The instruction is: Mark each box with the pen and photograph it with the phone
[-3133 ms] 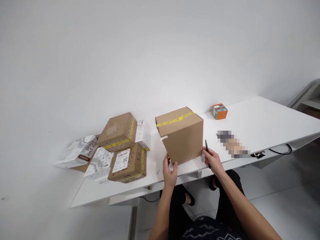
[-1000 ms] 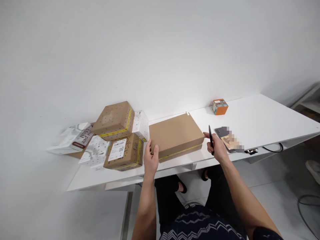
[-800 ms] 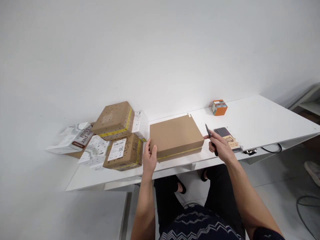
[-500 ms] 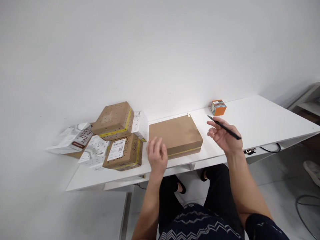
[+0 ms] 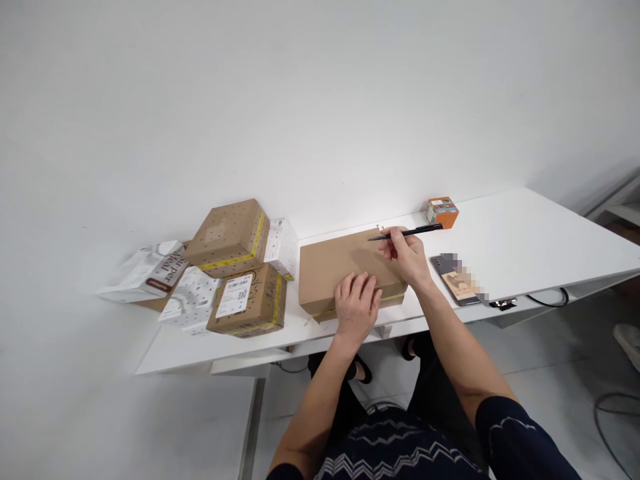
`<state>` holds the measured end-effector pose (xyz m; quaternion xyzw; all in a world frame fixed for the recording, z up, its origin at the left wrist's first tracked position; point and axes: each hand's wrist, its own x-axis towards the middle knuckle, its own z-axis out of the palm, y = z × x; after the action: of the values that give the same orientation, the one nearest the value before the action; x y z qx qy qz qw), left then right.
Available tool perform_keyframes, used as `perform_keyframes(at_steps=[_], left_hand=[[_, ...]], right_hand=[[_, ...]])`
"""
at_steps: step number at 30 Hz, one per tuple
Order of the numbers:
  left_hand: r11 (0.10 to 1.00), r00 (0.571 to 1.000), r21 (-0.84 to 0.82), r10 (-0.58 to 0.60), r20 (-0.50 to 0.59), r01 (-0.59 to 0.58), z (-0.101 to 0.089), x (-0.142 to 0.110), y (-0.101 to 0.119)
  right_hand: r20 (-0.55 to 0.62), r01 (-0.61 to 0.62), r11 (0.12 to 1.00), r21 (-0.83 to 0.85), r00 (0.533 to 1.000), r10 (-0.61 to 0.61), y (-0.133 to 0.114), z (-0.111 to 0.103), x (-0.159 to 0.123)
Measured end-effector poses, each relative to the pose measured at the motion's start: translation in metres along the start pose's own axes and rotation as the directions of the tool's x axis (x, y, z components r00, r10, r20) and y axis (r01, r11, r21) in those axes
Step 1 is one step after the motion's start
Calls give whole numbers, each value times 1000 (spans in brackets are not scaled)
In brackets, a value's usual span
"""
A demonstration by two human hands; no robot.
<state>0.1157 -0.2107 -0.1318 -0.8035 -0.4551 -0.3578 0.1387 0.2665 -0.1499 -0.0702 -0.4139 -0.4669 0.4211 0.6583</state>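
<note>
A flat brown cardboard box (image 5: 330, 267) with yellow tape along its front edge lies on the white table (image 5: 525, 240). My left hand (image 5: 356, 305) rests flat on the box's near edge, fingers stretched out. My right hand (image 5: 406, 255) is over the box's right part, fingers closed on a black pen (image 5: 407, 233) that lies almost level, its tip pointing left over the box's far right corner.
Left of the box is a pile of parcels: a dotted brown box (image 5: 231, 237) on another brown box (image 5: 249, 305), white mailers (image 5: 193, 307) and a printed bag (image 5: 147, 273). A small orange box (image 5: 442, 211) stands at the back. A phone (image 5: 455, 277) lies right of my hand.
Earlier the box stood on end and was laid flat. In the last half second my left hand came down on its near edge, and my right hand brought the pen over it.
</note>
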Motion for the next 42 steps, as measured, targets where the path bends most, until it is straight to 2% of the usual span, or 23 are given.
perform_keyframes(at_steps=[6,9,12,15,21,28,42], left_hand=[[1000,999,10,-22,24,22,4,-3,-1],[1000,1000,14,-28,5,28,8,-5,-1],[999,999,21,-43,20,42,13,-7,-1],[999,999,37,-40,21,39,16,-8,-2],[996,999,88,-15,-50,20,20,-8,-1],[997,998,39,-65,-16,65,25,-10,-2],[998,998,33,-49,-41,50,24,-10,-2]], right_hand=[[35,-92,995,-49,995,94,18,0,9],[40,-111,991,-81,993,114,18,-2,9],[93,-123,976,-182,986,142,17,-4,7],[144,-76,948,-308,982,125,17,-6,5],[131,88,828,-553,991,-17,16,-5,-1],[146,66,820,-568,989,22,16,-5,0],[200,139,764,-630,980,-13,18,-5,2]])
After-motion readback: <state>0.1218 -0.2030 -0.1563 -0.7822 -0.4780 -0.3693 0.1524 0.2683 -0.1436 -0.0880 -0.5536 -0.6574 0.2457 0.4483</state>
